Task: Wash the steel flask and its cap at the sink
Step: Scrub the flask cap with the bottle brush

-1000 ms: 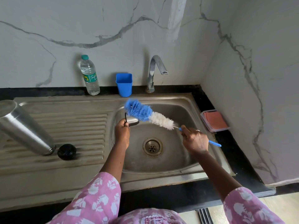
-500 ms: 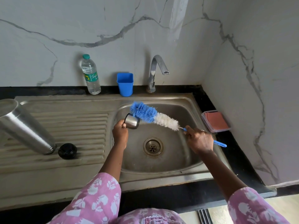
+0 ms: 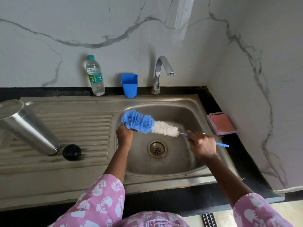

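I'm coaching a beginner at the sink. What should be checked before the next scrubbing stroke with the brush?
1. Right hand grips the bottle brush by its handle: ok.
2. What the left hand holds under the bristles: cannot tell, hidden.
3. Tap running for a rinse: not ok, no water shows.
4. Drain unblocked: ok.
5. Steel flask mouth-down on the drainboard, outside the basin: ok.
6. Black cap beside the flask, within reach: ok.

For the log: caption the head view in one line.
Right hand holds bottle brush at left hand over sink; steel flask and black cap sit on drainboard.
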